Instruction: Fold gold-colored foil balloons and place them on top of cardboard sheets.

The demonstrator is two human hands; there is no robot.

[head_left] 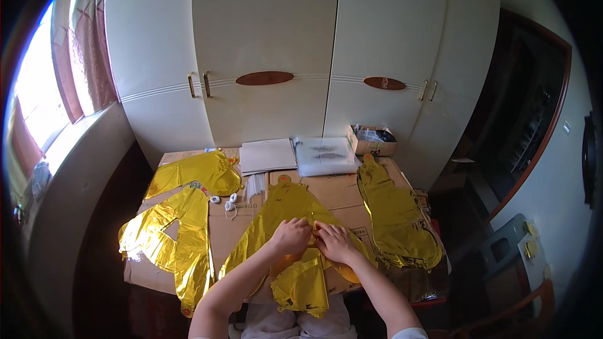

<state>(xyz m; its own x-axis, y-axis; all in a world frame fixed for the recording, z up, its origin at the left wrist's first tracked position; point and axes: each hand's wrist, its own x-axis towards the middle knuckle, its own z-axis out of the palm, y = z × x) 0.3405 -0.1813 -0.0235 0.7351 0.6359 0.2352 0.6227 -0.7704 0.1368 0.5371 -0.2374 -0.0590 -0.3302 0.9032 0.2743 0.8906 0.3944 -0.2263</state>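
My left hand and my right hand are side by side at the middle of the table, fingers closed on a gold foil balloon. This balloon is flat, with a rounded top carrying a small orange-marked tab. Below my hands a gold foil piece hangs over the table's front edge toward my lap; whether it belongs to the same balloon I cannot tell. What lies between my fingertips is hidden. To the left is a flat gold letter-shaped balloon with a triangular hole.
Another gold balloon lies at the back left, and one more on the right. Cardboard covers the table. At the back are a white paper stack, a clear plastic pack and a small box. White string rolls sit nearby.
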